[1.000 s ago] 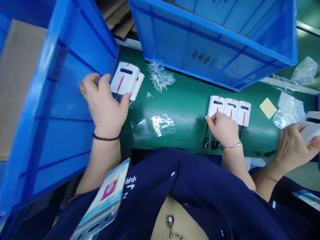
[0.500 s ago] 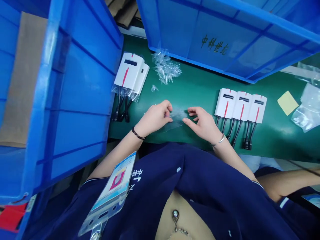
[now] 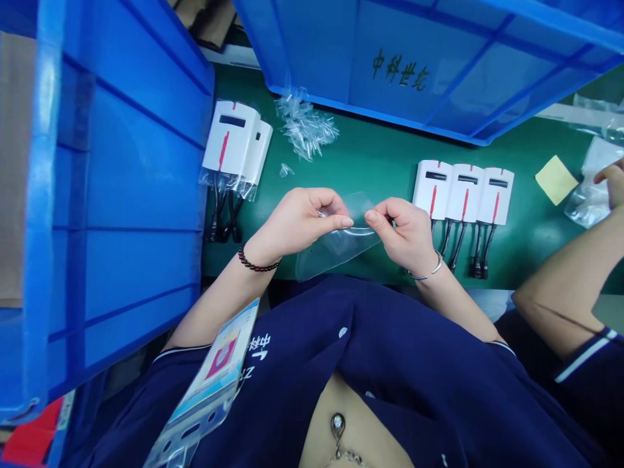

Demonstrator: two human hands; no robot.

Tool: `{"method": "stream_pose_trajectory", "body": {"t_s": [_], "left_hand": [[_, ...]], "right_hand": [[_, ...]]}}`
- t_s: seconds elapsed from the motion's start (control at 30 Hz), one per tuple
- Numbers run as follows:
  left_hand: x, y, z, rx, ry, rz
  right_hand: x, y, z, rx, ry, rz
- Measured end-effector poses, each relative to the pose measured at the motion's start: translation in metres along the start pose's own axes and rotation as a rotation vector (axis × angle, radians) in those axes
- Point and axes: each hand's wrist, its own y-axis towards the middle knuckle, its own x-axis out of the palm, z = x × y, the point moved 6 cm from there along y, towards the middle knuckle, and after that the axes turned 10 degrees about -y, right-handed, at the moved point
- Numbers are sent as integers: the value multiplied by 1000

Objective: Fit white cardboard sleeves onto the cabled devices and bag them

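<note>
Both my hands pinch a clear plastic bag just above the green table. My left hand grips the bag's left edge with thumb and fingers closed. My right hand pinches its right edge. To the right of my right hand lie three white adapters in a row, each with a red stripe and black cables. At the left, two bagged white adapters lie stacked beside the blue crate.
A large blue crate stands at the left and another blue crate at the back. A heap of small clear bags lies between them. A yellow pad and a co-worker's arm are at the right.
My left hand left the bagged adapters and my right hand left the row of three. Both came to the middle, took a clear bag off the table and lifted it.
</note>
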Motion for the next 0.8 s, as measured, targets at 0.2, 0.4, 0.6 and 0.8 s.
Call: {"method": "stream_pose_trajectory", "body": {"t_s": [0.2, 0.4, 0.6, 0.8], "left_hand": [[5, -5, 4, 22, -13, -6], [6, -7, 8, 82, 16, -27], [15, -7, 11, 69, -36, -59], [15, -6, 7, 110, -24, -55]], "right_hand": [[-6, -4, -13, -145, -123, 102], [-5, -3, -9, -86, 188, -24], [-11, -2, -13, -101, 149, 75], [-10, -1, -13, -96, 134, 51]]}}
